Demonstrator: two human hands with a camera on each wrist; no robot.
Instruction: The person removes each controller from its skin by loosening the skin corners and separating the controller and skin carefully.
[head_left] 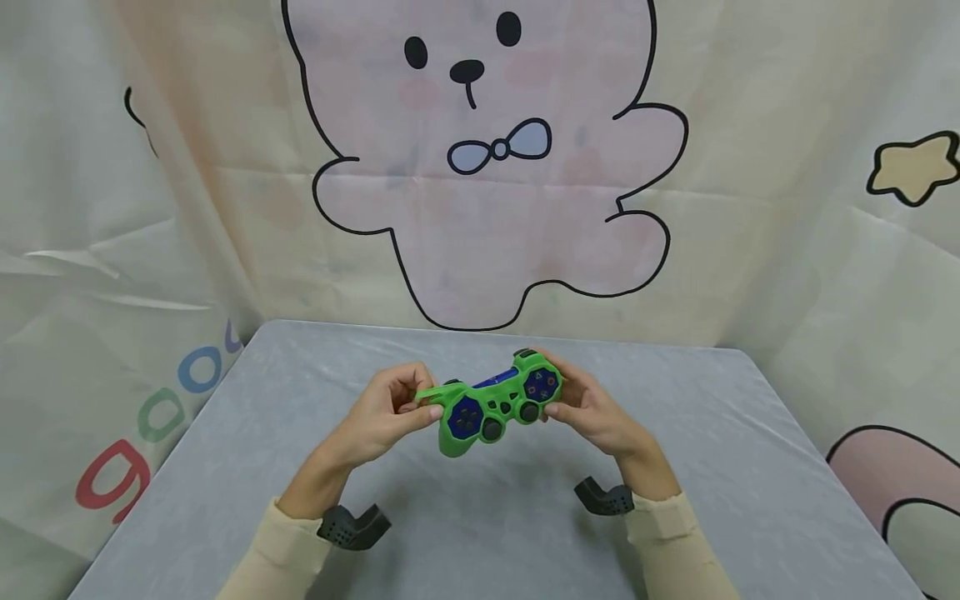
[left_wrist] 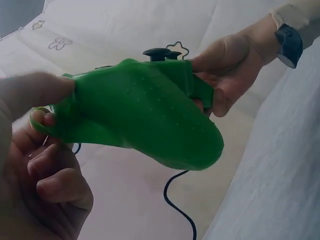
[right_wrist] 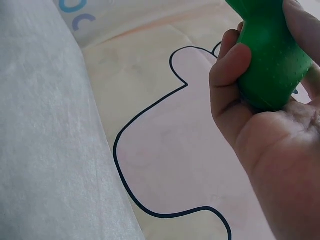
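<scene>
Left hand (head_left: 381, 417) pinches a flared edge of the green cover (head_left: 456, 443), right hand (head_left: 595, 410) grips the other end, and the controller (head_left: 491, 429) slants lengthwise between them (right end higher)!

Head view: bright, even, diffuse light; curtain (head_left: 810, 100) warm and pale, whitish glare streaks along its creases at left; bench (head_left: 750, 467) cool grey, soft faint shadows below the arms (head_left: 675, 546); controller (head_left: 491, 402) outline clear, smallest markings slightly soft. Left wrist view: dimmer, colours muted; left hand (left_wrist: 50, 170) largely in shade, nearest edges soft; controller deep green, gently graded from lighter to darker; curtain pale, fine texture weak. Right wrist view: subdued, cool cast; bench hazy grey; right hand (right_wrist: 272, 137) paler on the palm, darker between the fingers; drawn outlines legible, surface texture smoothed.
</scene>
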